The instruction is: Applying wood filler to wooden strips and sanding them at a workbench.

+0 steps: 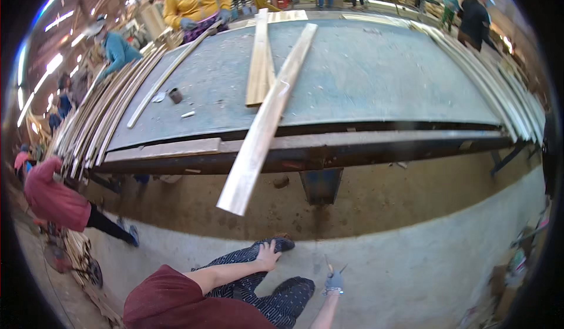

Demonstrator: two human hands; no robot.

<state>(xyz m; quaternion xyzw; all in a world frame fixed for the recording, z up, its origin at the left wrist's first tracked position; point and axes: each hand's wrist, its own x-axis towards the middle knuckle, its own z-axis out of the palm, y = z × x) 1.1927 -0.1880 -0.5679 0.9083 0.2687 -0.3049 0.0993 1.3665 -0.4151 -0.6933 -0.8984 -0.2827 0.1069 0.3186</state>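
**Operator A:** Where the head view looks down, which hand is bare?

**Operator B:** Left hand (268,255). It rests on the knee (258,258) of dark dotted trousers, fingers spread flat, gripping nothing. The sleeve is maroon.

**Operator A:** Right hand?

**Operator B:** Right hand (334,281) wears a grey glove and hangs low above the concrete floor (411,258). Thin dark tips stick up from it; whether the fingers clamp a tool cannot be told.

**Operator A:** Location of the plank?

**Operator B:** Plank (267,120) lies diagonally on the desk (364,70), its near end overhanging the front edge, well above both hands. A second board (259,59) lies beside it, touching near mid-length.

**Operator A:** Surroundings?

**Operator B:** Strip stacks (106,111) line the desk's left and right sides. A person in yellow (197,0) stands at the far end; another in maroon (53,197) bends at left.
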